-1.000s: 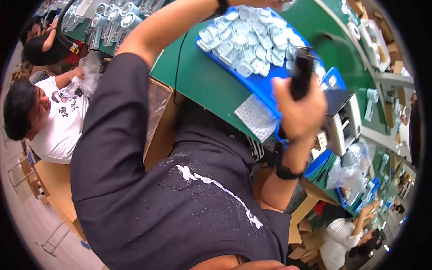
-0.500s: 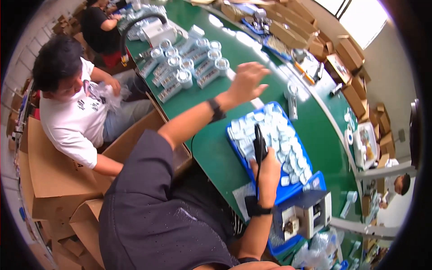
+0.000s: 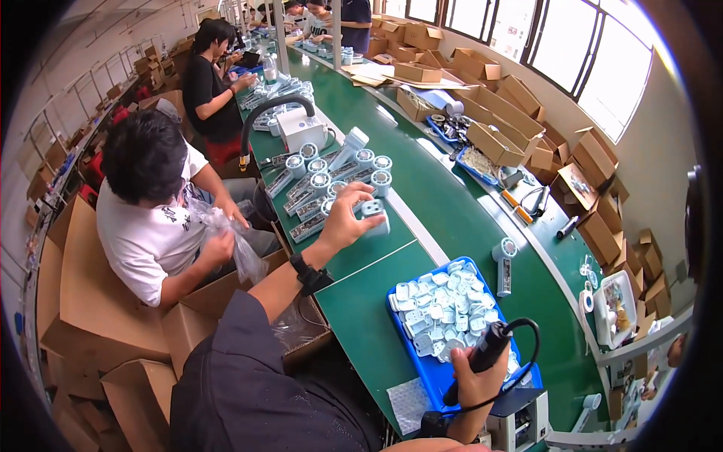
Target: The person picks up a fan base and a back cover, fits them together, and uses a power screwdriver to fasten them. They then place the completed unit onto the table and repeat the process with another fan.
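My left hand [image 3: 348, 226] reaches over the green bench, with thumb and fingers closed on a light-blue plastic piece [image 3: 376, 221]. Just behind it lie several light-blue handheld units [image 3: 307, 205] with round heads and exposed inner parts in their handles. My right hand [image 3: 482, 378] grips a black corded electric screwdriver [image 3: 491, 345] above the near end of a blue tray [image 3: 402, 328]. Small light-blue plastic covers [image 3: 452, 305] are heaped in that tray. The screwdriver's tip is hidden by my hand.
A grey-white device [image 3: 527, 422] stands beside the tray's near end, with bubble wrap [image 3: 409, 405] on the other side. One unit [image 3: 504, 267] lies apart beyond the tray. To the left, a seated co-worker [image 3: 154, 218] handles a clear bag [image 3: 248, 245] beside open cardboard boxes [image 3: 113, 294].
My left hand was spread and looked bare; now it closes on a light-blue piece. The view has tilted upward. My right hand still holds the screwdriver, now turned and nearer the tray's near end.
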`<state>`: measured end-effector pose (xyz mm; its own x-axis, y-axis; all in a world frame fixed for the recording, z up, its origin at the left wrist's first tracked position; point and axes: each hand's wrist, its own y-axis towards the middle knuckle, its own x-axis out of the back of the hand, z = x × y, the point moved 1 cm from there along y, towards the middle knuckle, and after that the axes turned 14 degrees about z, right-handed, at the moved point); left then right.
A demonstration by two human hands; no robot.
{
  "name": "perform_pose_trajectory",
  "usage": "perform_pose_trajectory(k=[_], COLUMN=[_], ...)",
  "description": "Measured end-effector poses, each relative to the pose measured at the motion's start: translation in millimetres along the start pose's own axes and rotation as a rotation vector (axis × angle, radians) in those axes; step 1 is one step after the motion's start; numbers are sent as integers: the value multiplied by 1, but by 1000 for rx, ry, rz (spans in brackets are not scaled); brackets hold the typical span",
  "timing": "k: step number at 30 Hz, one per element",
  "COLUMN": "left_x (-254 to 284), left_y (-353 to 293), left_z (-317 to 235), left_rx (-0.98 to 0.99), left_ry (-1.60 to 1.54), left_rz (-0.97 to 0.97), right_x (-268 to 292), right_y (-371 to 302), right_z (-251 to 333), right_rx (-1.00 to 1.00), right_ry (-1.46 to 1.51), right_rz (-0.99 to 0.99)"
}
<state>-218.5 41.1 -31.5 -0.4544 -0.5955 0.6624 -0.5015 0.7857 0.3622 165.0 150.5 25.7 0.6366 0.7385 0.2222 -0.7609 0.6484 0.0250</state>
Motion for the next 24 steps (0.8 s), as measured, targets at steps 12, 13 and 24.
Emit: perform_pose_trajectory(k=[12,13,24], left_x=[-82,-89,-140], left_y=[-86,-93,-146], left_z=[-175,-184,-229], left_rx=[-310,-401,-649], left_ry=[-1003,-914,-900], left_rz=[892,874,1021], right_x=[2,-1,7], right_y=[-51,-58,-159], right_z=[18,13,-15], right_rx=[-137,-145,292], right_ry=[385,385,220], right_rz=[-60,-29,-313])
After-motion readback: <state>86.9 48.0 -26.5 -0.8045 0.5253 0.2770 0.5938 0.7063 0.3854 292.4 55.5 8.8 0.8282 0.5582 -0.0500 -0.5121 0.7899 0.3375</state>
